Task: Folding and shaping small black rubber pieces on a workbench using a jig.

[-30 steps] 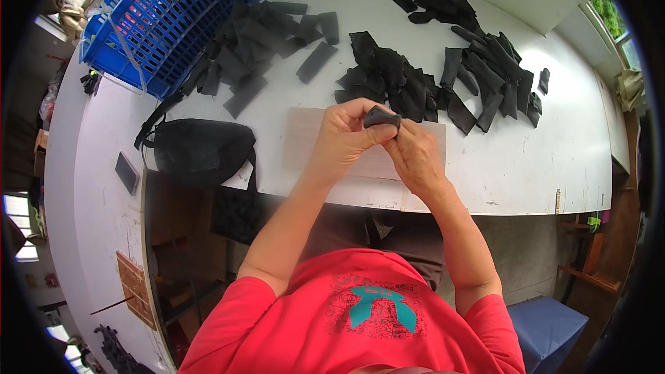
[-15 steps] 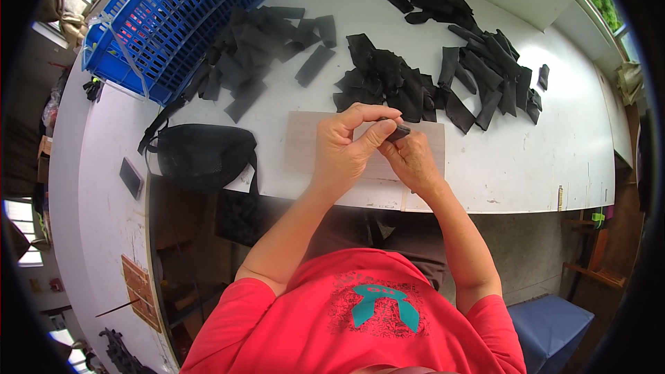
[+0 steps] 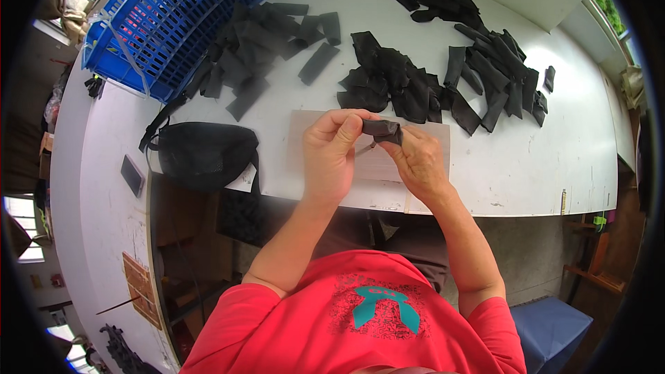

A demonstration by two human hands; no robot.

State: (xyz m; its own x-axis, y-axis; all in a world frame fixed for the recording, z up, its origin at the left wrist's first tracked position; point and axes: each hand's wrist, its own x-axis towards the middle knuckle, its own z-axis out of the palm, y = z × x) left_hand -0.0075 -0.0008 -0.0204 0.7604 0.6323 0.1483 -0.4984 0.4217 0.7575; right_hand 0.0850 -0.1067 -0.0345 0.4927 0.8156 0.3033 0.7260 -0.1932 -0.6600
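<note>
White worktable [image 3: 540, 166] – left hand [image 3: 331, 156] and right hand [image 3: 418, 161] both pinch one small folded black fabric strip [image 3: 382, 128] between closed fingertips, above a beige paper sheet [image 3: 377, 166]. Three loose black strip piles [image 3: 409, 86], one blue plastic crate [image 3: 173, 14], one black mesh bag [image 3: 204, 154].

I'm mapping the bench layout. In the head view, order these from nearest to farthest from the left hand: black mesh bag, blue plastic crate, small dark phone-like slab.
From the left hand:
1. Black mesh bag, just to its left at the table's near edge.
2. Small dark phone-like slab, further left, past the bag.
3. Blue plastic crate, far upper left, at the table's back.
</note>
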